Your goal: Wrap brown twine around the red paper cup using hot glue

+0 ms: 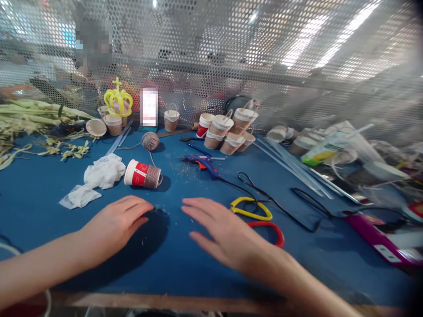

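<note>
My left hand [114,224] hovers palm down over the blue table [178,264], fingers stretched out and holding nothing. My right hand [223,231] is beside it, also flat with fingers extended and empty. Just beyond my left hand a red and white paper cup [142,174], partly wrapped in twine, lies on its side. A ball of twine [150,141] sits farther back. A blue glue gun [202,162] lies beyond my right hand, its black cord [264,196] trailing right. Yellow-handled [251,208] and red-handled [269,229] scissors lie right of my right hand.
Crumpled white tissues [99,176] lie at the left. Twine-wrapped cups [228,130] are piled at the back, a yellow crown [118,101] and green leaves [29,116] back left. Clear glue sticks [291,165], plastic bags and a purple tool [380,235] crowd the right. A perforated metal screen [231,53] backs the table.
</note>
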Available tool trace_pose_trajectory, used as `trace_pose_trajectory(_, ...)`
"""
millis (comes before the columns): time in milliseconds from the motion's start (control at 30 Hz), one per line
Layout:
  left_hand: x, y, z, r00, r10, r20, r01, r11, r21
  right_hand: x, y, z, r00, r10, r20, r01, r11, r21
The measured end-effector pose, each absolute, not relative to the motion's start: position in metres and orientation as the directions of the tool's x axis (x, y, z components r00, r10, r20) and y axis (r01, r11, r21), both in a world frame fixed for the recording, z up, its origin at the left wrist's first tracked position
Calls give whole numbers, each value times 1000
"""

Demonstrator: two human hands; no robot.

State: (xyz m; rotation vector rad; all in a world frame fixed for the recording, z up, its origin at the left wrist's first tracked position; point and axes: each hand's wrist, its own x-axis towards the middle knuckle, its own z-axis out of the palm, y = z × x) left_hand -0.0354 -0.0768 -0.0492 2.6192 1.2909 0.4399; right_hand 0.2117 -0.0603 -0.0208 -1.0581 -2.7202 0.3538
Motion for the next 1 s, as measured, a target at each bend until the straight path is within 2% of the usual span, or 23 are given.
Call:
trace_pose_trajectory(100,-41,-80,-50,597,801,-49,787,-573,228,179,-65,-28,-844,537,-11,512,798,-317)
trace_pose_trajectory(200,-53,-79,-38,625,757,-191,777,-579,249,160,-69,-42,-909,416,-26,398,850,-344)
trace_pose_trajectory(267,-63,-71,-25,550,825,-129,824,-511,245,153,-69,-52,-934,357,-12,340,877,-341)
trace_pose_trajectory(333,-69,-59,-16,447,894,-2,862,-431,266,150,-66,-58,-939,343,-2,326,892,-314)
trace_pose_trajectory(400,-69,-49,-12,430,903,18,823,-400,402,150,-60,-60,-918,397,5,381,882,-278)
trace_pose_trajectory(533,-50,-47,-21,434,895,-106,662,-237,711,157,-46,-48,-775,631,40,601,755,-261)
trace_pose_trajectory(633,-32,-57,-28,514,853,-93,519,-223,825,157,-43,-41,-726,681,95,633,716,-292)
trace_pose_trajectory(767,-24,-63,-25,590,806,49,482,-401,779,153,-37,-44,-783,619,54,592,770,-237)
trace_pose_trajectory(833,-29,-61,-19,515,852,96,552,-416,723,156,-32,-43,-741,667,81,637,736,-228)
trace_pose_trajectory(900,-38,-58,-12,366,913,182,646,-390,656,165,-27,-35,-642,754,137,702,650,-289)
trace_pose_trajectory(1000,-52,-49,-3,188,932,311,751,-341,565,180,-21,-18,-439,876,203,740,480,-471)
